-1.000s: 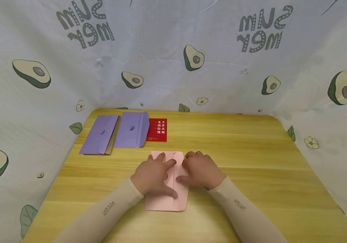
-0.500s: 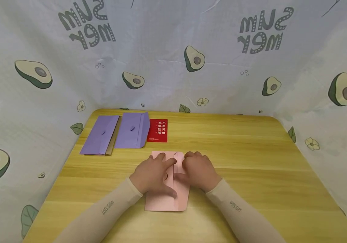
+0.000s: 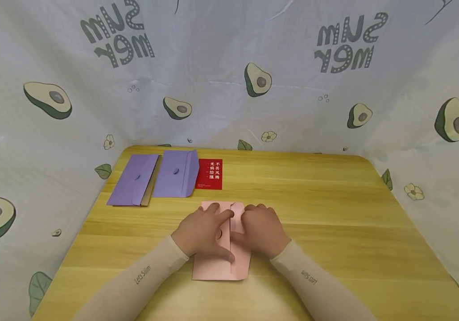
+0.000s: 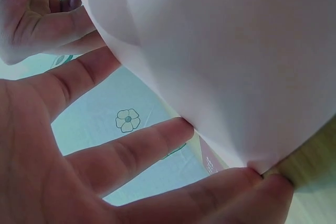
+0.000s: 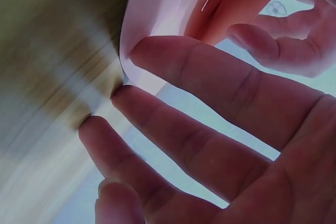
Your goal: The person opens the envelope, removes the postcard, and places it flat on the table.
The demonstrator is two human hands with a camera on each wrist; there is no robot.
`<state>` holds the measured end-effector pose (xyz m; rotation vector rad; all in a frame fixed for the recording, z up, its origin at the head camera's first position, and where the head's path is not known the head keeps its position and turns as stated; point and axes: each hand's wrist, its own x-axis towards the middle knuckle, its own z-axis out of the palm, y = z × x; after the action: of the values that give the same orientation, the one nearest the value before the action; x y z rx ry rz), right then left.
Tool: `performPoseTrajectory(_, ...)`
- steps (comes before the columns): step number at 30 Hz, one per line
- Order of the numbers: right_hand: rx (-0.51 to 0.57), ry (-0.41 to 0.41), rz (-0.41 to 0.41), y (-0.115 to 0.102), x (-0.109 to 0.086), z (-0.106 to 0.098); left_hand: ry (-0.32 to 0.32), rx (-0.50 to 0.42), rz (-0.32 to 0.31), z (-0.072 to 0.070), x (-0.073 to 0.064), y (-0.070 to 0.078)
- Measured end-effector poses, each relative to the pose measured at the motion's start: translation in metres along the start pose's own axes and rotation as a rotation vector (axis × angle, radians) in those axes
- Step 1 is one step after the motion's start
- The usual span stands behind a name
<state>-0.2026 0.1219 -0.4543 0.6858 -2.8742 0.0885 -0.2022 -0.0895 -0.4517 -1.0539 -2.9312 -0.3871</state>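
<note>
A pink envelope (image 3: 212, 267) lies on the wooden table, its flap (image 3: 240, 265) unfolded to the right. Spread across its body is my left hand (image 3: 202, 232), fingertips and thumb on the paper near the opening. In the left wrist view those fingers (image 4: 142, 145) meet the edge of the pale envelope (image 4: 226, 66). At the flap rests my right hand (image 3: 262, 229), its thumb reaching left to the envelope's opening. The right wrist view has the index finger (image 5: 168, 56) touching the pink flap (image 5: 142, 19), other fingertips at the tabletop. The envelope's inside is mostly hidden.
Two purple envelopes, one (image 3: 133, 180) at the far left and one (image 3: 171, 176) beside it, lie at the back. A red card (image 3: 211, 174) with white characters is next to them. A pale avocado-print curtain (image 3: 213, 67) surrounds the wooden table (image 3: 333, 200).
My right hand has shifted slightly left, its thumb moving from the flap to the opening's edge. My left hand stays on the envelope. The head view has tilted a little.
</note>
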Motion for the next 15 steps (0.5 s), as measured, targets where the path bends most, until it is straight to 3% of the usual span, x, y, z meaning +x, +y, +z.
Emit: performPoseTrajectory(15, -0.026, -0.021, 0.030, -0.0020, -0.0014, 0.0076, 0.002, 0.015, -0.011, 0.0031, -0.0008, 0.0031)
